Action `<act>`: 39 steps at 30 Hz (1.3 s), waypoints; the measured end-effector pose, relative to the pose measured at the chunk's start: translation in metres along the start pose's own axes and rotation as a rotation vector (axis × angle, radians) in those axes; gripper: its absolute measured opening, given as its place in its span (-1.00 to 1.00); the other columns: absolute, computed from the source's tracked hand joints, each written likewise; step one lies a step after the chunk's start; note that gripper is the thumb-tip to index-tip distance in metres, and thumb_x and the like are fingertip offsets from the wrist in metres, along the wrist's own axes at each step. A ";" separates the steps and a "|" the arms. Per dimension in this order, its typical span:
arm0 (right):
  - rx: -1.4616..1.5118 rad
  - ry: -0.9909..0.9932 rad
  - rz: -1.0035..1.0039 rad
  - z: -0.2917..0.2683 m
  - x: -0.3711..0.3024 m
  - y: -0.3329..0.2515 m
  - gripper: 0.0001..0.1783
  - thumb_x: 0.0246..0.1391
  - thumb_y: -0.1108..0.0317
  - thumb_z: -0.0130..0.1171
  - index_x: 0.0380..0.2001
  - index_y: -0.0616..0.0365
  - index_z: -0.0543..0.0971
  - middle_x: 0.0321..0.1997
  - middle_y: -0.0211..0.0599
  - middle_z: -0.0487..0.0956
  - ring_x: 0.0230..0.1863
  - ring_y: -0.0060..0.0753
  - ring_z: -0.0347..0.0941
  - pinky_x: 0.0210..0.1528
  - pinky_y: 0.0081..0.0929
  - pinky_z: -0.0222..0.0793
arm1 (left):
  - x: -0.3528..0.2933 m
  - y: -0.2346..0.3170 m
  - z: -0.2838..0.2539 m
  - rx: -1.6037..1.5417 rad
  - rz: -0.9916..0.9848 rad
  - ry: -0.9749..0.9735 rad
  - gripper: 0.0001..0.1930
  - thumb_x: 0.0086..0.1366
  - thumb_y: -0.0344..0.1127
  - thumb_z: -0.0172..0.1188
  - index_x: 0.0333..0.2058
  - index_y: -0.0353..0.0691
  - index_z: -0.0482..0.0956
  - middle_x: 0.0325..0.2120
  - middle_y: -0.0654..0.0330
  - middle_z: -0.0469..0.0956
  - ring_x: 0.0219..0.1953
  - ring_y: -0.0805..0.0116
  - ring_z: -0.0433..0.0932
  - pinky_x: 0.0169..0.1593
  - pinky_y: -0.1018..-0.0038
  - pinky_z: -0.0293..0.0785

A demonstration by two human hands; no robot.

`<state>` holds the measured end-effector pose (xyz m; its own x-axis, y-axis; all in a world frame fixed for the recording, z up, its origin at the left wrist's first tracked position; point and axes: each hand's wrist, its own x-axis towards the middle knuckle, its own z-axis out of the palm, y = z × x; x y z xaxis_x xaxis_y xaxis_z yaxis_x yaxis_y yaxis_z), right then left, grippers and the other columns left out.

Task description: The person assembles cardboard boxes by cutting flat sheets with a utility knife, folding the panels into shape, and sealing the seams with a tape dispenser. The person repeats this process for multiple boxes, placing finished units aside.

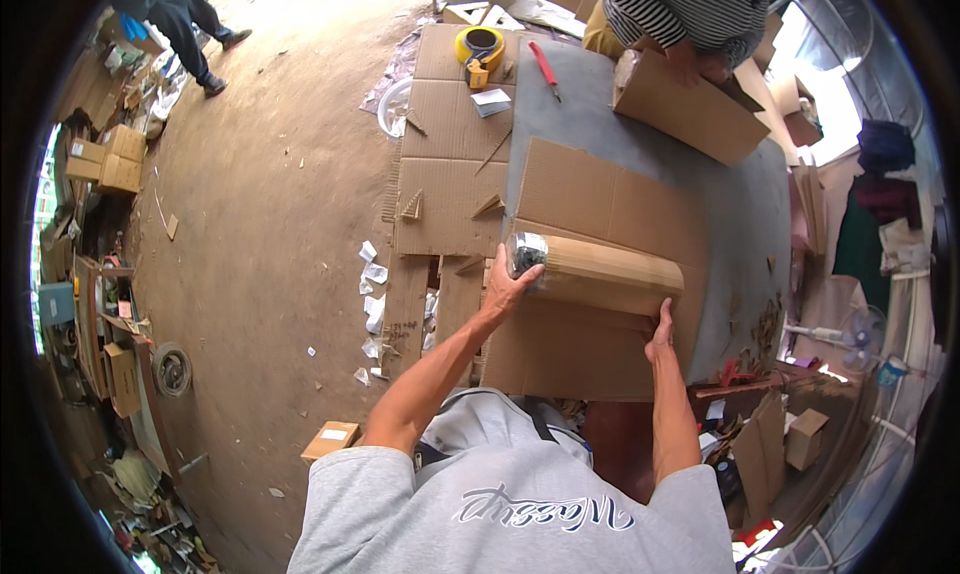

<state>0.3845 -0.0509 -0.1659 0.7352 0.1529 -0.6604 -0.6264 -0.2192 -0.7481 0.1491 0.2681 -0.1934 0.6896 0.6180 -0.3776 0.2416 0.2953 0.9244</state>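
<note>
Cardboard (pixel 590 359) lies beneath a long brown package (pixel 612 272) in both hands (pixel 508 286) (pixel 660 335).

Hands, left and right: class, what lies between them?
A long brown cardboard-wrapped package spans from the left hand to the right hand, as the head view shows.

Can see brown floor (pixel 250 194) w/ white paper scraps (pixel 374 314), stacked ctns (pixel 106 161) along L side & round coil (pixel 172 370) lower L. Also see person (pixel 183 12) in dark trousers, upper L, plus co-worker (pixel 690 12) in striped top, upper R. Over far R, note fan (pixel 862 330) below hanging dark clothes (pixel 887 150).
</note>
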 end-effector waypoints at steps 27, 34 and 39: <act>-0.224 0.345 -0.212 0.009 0.002 0.016 0.01 0.17 -0.30 0.33 0.32 0.42 0.41 0.35 0.18 0.52 0.36 0.17 0.44 0.36 -0.12 0.36 | 0.001 0.022 0.060 0.889 0.402 0.448 0.18 0.12 0.50 0.38 0.56 0.02 0.12 0.53 -0.35 -0.10 0.54 -0.37 -0.03 0.49 -0.22 0.01; -0.024 0.023 -0.263 -0.034 0.017 0.019 -0.35 0.31 -0.21 0.22 -0.09 0.31 0.64 -0.14 0.09 0.70 0.00 0.11 0.64 0.08 -0.12 0.49 | 0.002 0.044 0.074 1.181 0.277 0.350 0.02 0.07 0.47 0.45 0.42 0.13 0.41 0.47 -0.30 -0.01 0.44 -0.43 0.08 0.43 -0.24 0.11; -0.328 0.200 -0.520 -0.090 0.087 0.024 -0.62 0.29 0.07 0.21 -0.29 0.24 0.61 -0.34 -0.07 0.64 -0.25 -0.10 0.61 -0.17 -0.13 0.47 | 0.002 0.047 0.073 1.151 0.149 0.323 -0.01 0.08 0.38 0.50 0.45 0.25 0.34 0.49 -0.25 -0.06 0.45 -0.41 0.06 0.42 -0.26 0.16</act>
<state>0.4569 -0.1293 -0.2356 0.9753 0.1425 -0.1685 -0.0872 -0.4527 -0.8874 0.2113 0.2301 -0.1462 0.5997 0.7930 -0.1073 0.7550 -0.5162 0.4044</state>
